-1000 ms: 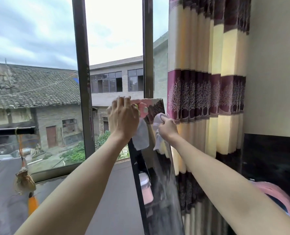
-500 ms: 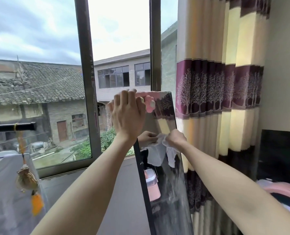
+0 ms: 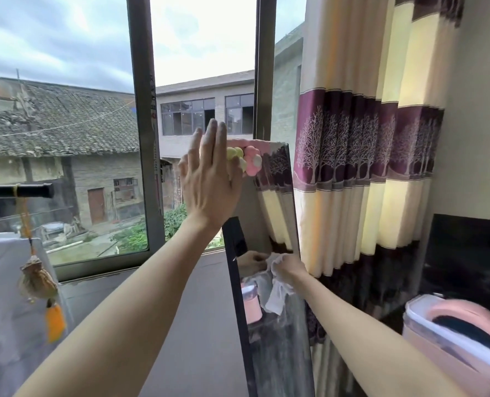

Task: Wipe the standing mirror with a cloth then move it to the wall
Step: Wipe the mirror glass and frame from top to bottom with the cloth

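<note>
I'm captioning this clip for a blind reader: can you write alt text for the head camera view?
A person's right hand presses a white cloth against a tall standing mirror, while the left hand, fingers spread, rests at its top by pink and yellow flower ornaments. Behind are a window and a striped curtain.

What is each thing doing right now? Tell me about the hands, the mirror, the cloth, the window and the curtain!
Left hand: open, fingers spread, palm against the mirror's top corner.
Right hand: shut on the cloth, pressed to the glass.
Cloth: crumpled, hanging from the right hand.
Mirror: standing upright, glass streaky lower down.
Window: cannot tell whether open.
Curtain: drawn aside, bunched in folds.
</note>
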